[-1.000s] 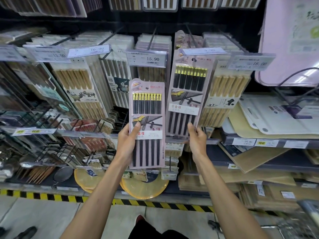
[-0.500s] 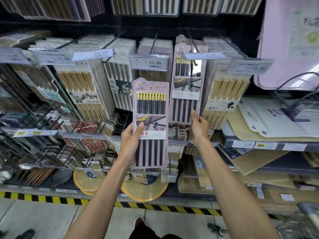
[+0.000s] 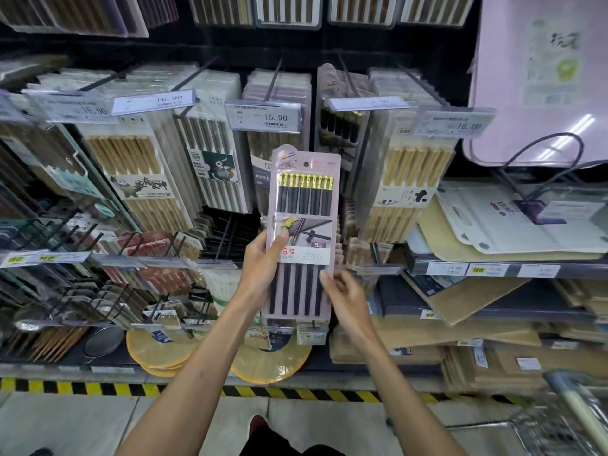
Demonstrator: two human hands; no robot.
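1. The left hand (image 3: 263,268) grips the pack (image 3: 304,205) by its left edge, with the thumb pressed across the front and the fingers behind. The pack stands upright, up and to the right of that hand. Keep this grip firm, since it seems to carry the weight.
2. The right hand (image 3: 345,291) sits at the pack's lower right edge, fingers loosely curled. I cannot tell whether it pinches the pack yet. It should close with the thumb in front and the fingers behind, so the card cannot twist.
3. Hold the card rim rather than the clear front, which probably flexes.
4. Keep the pack's top clear of the hooks (image 3: 345,77) above both hands.
5. The cart (image 3: 566,419) lies down and to the right of the right hand. If the pack goes there, lower it flat.
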